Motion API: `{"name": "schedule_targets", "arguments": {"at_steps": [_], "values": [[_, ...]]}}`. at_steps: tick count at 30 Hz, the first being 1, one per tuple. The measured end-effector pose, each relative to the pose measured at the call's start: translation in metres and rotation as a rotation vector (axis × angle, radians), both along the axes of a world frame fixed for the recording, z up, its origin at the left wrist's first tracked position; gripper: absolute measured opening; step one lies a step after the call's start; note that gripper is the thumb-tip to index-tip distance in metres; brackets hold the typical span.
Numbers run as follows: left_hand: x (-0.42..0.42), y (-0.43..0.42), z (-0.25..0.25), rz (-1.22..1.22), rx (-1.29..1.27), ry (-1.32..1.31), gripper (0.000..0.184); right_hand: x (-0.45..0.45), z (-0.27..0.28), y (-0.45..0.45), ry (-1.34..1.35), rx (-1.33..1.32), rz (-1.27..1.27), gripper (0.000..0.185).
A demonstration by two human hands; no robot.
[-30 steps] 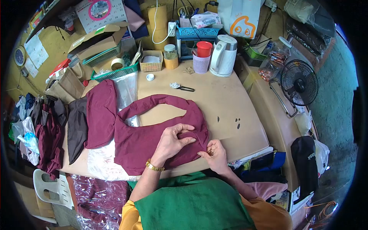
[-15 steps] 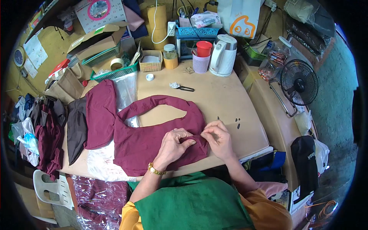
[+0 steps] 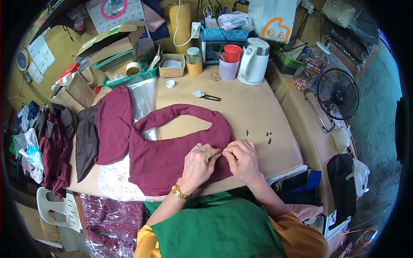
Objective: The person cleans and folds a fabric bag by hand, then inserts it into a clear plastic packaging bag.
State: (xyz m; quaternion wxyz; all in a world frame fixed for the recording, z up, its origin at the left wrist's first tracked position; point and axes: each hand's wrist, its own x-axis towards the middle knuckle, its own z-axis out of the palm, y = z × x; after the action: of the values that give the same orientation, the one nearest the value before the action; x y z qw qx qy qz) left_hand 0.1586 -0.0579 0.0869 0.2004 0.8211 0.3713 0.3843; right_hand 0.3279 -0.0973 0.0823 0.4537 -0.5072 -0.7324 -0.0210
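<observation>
Hands: left hand (image 3: 198, 167) pinches bag fabric; right hand (image 3: 243, 161) pinched closed beside it, contents hidden.
Bag (image 3: 159, 165): flat, worktop (image 3: 262, 112) near edge.
Blocking view: hands, over bag's right part.
Left: maroon cloth (image 3: 114, 129), just beside.
Beyond: black tool (image 3: 212, 98), cap (image 3: 171, 84).
Back: jar (image 3: 194, 68), kettle (image 3: 257, 66).
Right: fan (image 3: 338, 97).

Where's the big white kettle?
In the head view, the white kettle stands near the table's far right corner, just right of the lilac basket with the red tub in its top.
</observation>
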Motion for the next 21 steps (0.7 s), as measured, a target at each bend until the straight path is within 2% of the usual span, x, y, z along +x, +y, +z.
{"name": "schedule_targets", "arguments": {"at_steps": [6,8,12,15,17,21], "values": [[0.001,0.000,0.002,0.003,0.037,0.019,0.010,0.001,-0.008,0.005,0.045,-0.103,0.092,0.009],[0.001,-0.001,0.003,0.004,0.030,0.005,0.010,-0.001,-0.011,0.004,0.204,-0.148,0.081,0.007],[0.001,0.000,0.000,0.010,0.024,-0.096,0.007,0.003,-0.002,-0.001,0.286,-0.220,0.097,0.005],[0.002,0.001,-0.002,-0.019,0.051,-0.092,0.007,0.006,0.001,0.001,0.285,-0.240,0.108,0.005],[0.002,-0.002,-0.003,-0.022,0.059,-0.084,0.007,0.009,-0.002,0.004,0.066,-0.060,0.114,0.006],[0.000,-0.001,-0.001,0.007,0.006,-0.049,0.008,0.004,-0.006,0.007,0.001,-0.039,0.128,0.009]]}}
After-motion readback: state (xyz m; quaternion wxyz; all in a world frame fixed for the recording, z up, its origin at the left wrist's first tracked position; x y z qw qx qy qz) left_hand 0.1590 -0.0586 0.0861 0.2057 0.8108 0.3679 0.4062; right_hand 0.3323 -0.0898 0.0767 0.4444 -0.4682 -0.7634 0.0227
